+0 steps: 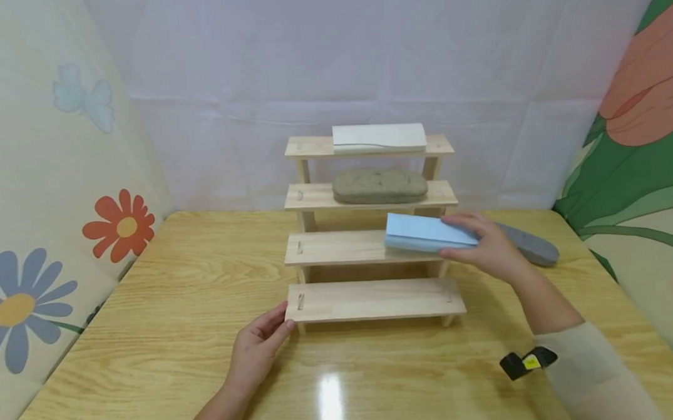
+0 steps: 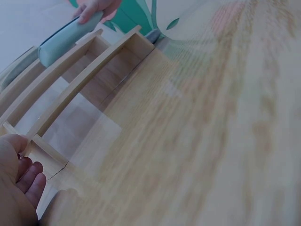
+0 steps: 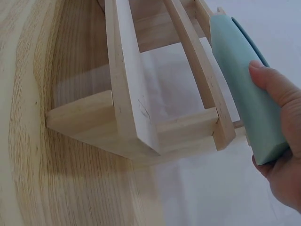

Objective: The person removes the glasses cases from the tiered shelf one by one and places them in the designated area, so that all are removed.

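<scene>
A light blue glasses case is in my right hand, gripped by its right end between thumb and fingers. It is tilted over the right half of the third step down of a wooden tiered stand; contact with the board cannot be told. In the right wrist view, the thumb lies across the blue case. My left hand pinches the left end of the stand's lowest board. A white glasses case lies on the top step, and a grey-brown case on the step below.
On the table to the right of the stand lies a dark grey case, partly hidden behind my right hand. A white cloth hangs behind the stand. Flower-printed panels stand at both sides.
</scene>
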A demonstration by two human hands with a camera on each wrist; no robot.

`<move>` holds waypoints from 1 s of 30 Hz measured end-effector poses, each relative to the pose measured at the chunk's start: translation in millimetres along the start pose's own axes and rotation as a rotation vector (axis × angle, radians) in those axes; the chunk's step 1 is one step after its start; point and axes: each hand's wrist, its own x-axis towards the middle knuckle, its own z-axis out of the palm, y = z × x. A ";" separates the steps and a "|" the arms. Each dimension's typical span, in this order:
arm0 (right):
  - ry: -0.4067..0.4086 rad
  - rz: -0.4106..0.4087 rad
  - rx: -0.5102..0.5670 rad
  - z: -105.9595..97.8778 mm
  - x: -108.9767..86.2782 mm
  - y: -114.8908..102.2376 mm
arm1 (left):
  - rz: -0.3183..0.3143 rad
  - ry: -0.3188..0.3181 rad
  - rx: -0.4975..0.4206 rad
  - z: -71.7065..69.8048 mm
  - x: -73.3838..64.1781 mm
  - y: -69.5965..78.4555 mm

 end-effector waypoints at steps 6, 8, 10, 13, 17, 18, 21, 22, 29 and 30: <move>0.006 0.023 0.007 -6.2 -4.7 4.8 | -0.001 -0.010 -0.002 -0.5 -1.1 -0.5; 0.014 0.025 -0.001 -7.8 -5.9 6.6 | 0.000 -0.012 -0.004 -0.6 -1.0 -0.8; 0.022 0.029 -0.004 -9.5 -7.3 8.1 | -0.001 -0.014 -0.004 -0.8 -0.8 -1.1; 0.030 0.040 -0.004 -12.2 -10.0 10.5 | 0.000 -0.014 -0.002 -0.9 -0.5 -1.5; 0.037 0.046 0.011 -16.2 -14.2 13.8 | 0.003 -0.012 0.004 -0.9 -0.5 -1.8; 0.039 0.044 0.017 -17.1 -15.0 14.5 | 0.004 -0.012 0.005 -0.8 -0.5 -1.7; 0.044 0.046 0.014 -19.6 -16.9 16.2 | 0.001 -0.013 0.005 -1.2 -0.9 -1.5; 0.048 0.048 0.013 -20.5 -17.6 16.7 | -0.001 -0.014 0.005 -1.3 -1.0 -1.4; 0.086 0.045 -0.008 -26.7 -22.7 22.1 | -0.007 -0.016 0.000 -1.4 -0.6 -1.4; 0.088 0.049 -0.011 -27.7 -23.6 22.7 | -0.007 -0.016 0.000 -1.4 -0.4 -1.3</move>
